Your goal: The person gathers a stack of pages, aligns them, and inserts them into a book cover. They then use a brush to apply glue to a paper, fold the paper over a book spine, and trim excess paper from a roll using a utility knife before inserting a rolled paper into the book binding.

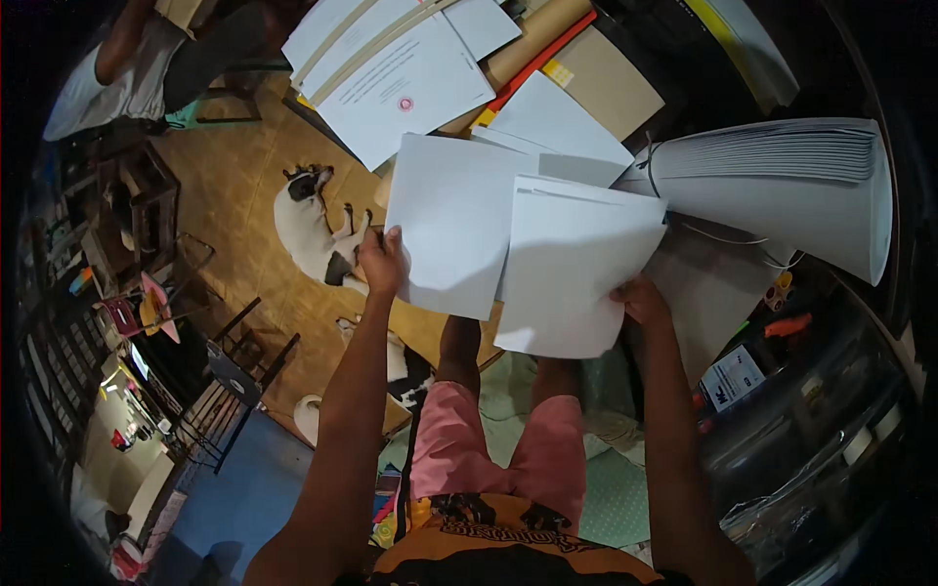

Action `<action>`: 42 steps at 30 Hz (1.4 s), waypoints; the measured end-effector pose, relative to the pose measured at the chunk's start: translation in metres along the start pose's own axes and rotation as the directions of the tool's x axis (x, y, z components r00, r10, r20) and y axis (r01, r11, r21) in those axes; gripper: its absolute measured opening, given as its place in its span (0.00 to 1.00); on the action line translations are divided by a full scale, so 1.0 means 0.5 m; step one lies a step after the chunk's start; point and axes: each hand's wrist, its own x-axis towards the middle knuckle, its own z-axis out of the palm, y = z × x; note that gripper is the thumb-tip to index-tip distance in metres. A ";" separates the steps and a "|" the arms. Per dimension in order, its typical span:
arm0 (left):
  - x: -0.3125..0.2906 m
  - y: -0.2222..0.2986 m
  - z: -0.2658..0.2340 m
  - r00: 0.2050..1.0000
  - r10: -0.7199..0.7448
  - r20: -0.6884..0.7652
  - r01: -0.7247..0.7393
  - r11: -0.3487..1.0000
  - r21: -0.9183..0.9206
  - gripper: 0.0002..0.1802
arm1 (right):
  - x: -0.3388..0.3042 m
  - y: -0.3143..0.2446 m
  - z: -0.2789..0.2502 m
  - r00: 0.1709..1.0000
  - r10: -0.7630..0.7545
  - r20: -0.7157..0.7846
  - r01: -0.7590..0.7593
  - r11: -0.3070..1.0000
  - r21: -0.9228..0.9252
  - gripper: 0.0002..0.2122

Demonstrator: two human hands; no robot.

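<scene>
My left hand [382,260] grips the left edge of a white sheaf of paper [452,225], thumb on top. In my right hand [640,299] is a second stack of white paper [584,264], pinched at its lower right edge. This right stack overlaps the inner edge of the left one, and its top edge shows several loose sheets slightly out of line. Both are held up in front of me, above my knees. The fingers under the paper are hidden. Just beyond lie more white papers [564,122].
Printed sheets under tan strips [410,83], a brown cardboard roll [535,41] and a tied paper roll [782,186] crowd the far side and right. A black-and-white dog [308,230] lies on the floor at left. Scissors [779,291] rest at right. Another person [117,73] sits far left.
</scene>
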 end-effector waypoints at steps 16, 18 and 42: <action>-0.053 0.144 0.127 0.973 -0.010 0.232 -0.038 0.979 0.201 0.24 | 0.116 -0.010 0.159 0.905 -0.213 -0.369 0.125 0.961 -0.248 0.17; -0.049 0.144 0.128 0.969 -0.059 0.241 0.035 0.994 0.102 0.27 | 0.137 -0.005 0.174 0.841 -0.151 -0.520 0.031 0.972 -0.232 0.17; 0.023 0.247 0.010 0.927 0.250 0.280 0.110 0.532 -0.839 0.15 | 0.095 -0.226 0.339 0.643 -0.765 0.035 0.665 0.535 -0.521 0.15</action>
